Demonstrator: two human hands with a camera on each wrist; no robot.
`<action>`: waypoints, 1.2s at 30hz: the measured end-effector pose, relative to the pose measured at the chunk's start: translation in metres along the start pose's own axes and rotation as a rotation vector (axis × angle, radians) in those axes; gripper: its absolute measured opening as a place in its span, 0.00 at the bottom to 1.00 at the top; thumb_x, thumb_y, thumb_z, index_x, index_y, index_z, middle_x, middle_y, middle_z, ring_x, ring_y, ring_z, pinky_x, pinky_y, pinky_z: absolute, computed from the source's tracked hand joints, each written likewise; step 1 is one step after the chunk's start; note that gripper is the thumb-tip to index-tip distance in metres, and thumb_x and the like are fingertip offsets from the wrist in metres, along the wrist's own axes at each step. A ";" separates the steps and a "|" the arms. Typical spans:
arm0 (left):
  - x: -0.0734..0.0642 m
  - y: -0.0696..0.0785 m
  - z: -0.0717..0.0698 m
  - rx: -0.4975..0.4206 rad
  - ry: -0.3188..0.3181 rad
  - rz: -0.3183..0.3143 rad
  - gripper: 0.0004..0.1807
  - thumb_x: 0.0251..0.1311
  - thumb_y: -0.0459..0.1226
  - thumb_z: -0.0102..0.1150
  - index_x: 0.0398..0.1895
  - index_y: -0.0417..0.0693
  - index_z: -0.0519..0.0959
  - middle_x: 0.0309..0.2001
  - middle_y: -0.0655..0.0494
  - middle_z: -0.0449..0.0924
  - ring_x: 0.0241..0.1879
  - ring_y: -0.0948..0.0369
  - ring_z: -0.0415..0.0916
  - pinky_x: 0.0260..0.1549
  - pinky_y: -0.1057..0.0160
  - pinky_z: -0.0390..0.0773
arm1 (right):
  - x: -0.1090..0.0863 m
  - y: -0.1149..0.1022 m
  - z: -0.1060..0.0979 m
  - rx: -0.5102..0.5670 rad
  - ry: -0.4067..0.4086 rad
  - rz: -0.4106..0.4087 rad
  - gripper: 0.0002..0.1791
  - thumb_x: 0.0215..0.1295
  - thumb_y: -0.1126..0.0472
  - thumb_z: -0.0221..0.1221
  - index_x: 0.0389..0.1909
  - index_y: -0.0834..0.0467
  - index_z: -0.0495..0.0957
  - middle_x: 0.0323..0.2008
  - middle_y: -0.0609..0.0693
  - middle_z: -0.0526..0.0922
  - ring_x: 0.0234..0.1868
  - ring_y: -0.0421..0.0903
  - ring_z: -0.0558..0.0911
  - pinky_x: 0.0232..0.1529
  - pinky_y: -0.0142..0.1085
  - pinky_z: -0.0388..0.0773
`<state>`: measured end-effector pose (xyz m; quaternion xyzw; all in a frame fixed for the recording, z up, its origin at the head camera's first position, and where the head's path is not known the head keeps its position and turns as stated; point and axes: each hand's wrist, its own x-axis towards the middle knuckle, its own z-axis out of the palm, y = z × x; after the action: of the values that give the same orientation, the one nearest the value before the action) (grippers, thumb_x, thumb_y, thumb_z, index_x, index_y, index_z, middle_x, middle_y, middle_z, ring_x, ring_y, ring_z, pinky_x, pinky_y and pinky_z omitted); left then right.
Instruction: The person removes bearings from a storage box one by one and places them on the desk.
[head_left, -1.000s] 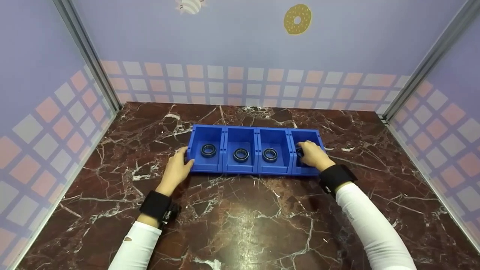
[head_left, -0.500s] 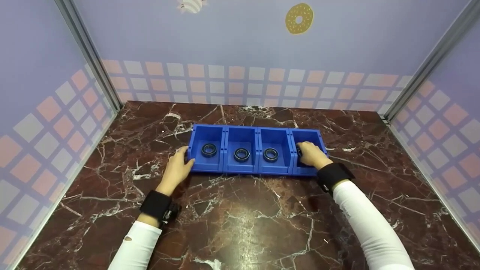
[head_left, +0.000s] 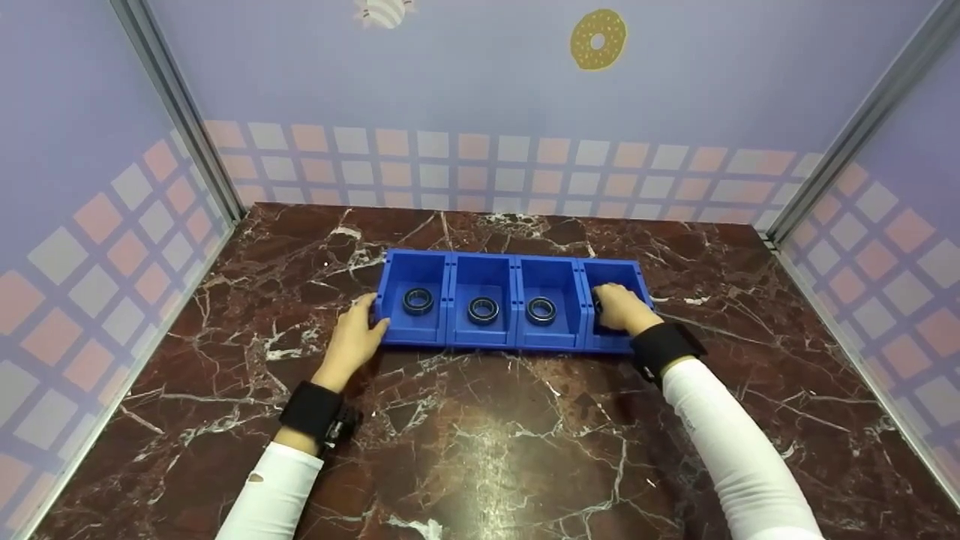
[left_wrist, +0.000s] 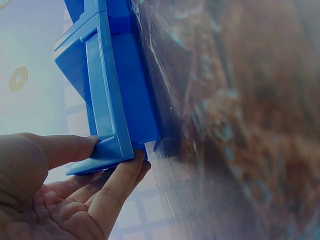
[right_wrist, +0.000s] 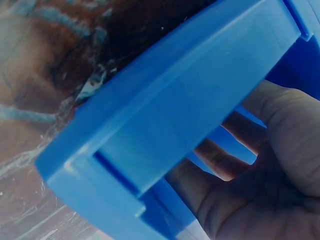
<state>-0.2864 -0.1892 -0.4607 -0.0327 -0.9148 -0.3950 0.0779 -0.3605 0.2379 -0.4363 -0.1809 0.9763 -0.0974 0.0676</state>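
Observation:
Four-sided blue storage bins (head_left: 480, 339) stand joined in a row on the marbled table. My left hand (head_left: 352, 334) grips the row's left end; in the left wrist view the thumb (left_wrist: 75, 149) lies on the rim and the fingers are against the outer side. Black ring bearings lie flat in the other bins: a left bearing (head_left: 418, 301), a middle bearing (head_left: 483, 310) and a third bearing (head_left: 541, 310). Inside the rightmost bin, my right hand (head_left: 624, 309) holds a dark bearing (head_left: 598, 300), mostly covered by the fingers. The bin's front wall (right_wrist: 190, 105) hides those fingertips in the right wrist view.
The dark red marbled table (head_left: 480, 450) extends in front of and beside the bins. A patterned back wall (head_left: 487, 172) and side walls with metal corner posts (head_left: 832, 112) enclose it. Each wrist wears a black band (head_left: 667, 349).
The right hand stays in the rightmost bin, with its wrist and forearm shifting slightly left. Less of the bearing shows beside its fingers. The left hand and the other bearings keep their places.

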 end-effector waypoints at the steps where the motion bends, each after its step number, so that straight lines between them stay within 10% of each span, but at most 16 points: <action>1: 0.000 0.000 0.000 0.000 0.001 -0.001 0.27 0.69 0.27 0.59 0.68 0.24 0.68 0.63 0.25 0.73 0.64 0.34 0.73 0.63 0.40 0.72 | 0.000 0.000 0.000 -0.002 -0.001 0.001 0.14 0.53 0.72 0.59 0.41 0.74 0.77 0.46 0.75 0.81 0.54 0.73 0.79 0.57 0.64 0.76; 36: 0.000 -0.001 0.001 0.010 0.021 0.025 0.25 0.69 0.27 0.58 0.66 0.23 0.69 0.62 0.24 0.74 0.62 0.34 0.73 0.63 0.40 0.72 | -0.002 0.004 0.001 0.053 0.036 -0.022 0.13 0.52 0.70 0.63 0.39 0.71 0.80 0.43 0.71 0.83 0.52 0.71 0.80 0.54 0.63 0.76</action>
<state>-0.2871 -0.1892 -0.4622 -0.0397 -0.9155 -0.3895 0.0925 -0.3600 0.2419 -0.4382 -0.1879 0.9724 -0.1272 0.0535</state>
